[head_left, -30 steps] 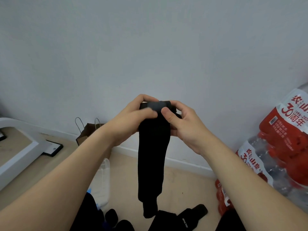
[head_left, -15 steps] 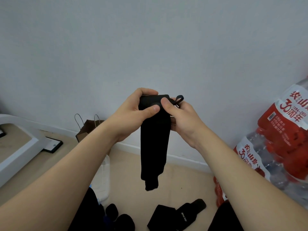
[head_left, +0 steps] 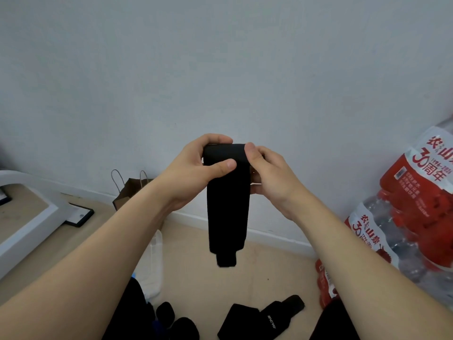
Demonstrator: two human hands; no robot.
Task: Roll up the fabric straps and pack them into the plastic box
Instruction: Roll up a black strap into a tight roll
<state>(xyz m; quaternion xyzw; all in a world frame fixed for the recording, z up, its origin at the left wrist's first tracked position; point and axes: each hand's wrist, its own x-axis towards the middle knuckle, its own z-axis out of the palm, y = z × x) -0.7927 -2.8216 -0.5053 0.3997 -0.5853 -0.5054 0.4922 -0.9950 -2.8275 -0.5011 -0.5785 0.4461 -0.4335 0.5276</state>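
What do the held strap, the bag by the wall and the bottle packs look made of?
Black strap: matte fabric, probably elastic knit; it hangs limp below a tight roll.
Bag: brown kraft paper, dull, with thin looped handles.
Bottle packs: clear plastic bottles under glossy printed film, judging by glare.

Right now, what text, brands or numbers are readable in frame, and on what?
"农夫山" (cut off by the frame edge) and "30周年": label of the upper water bottle pack.
"农夫山泉" and a partly hidden "30": label of the lower water bottle pack.
Small print on both labels: too small to read.
White logo on the floor strap: too blurred to read.
The held strap: no text visible.
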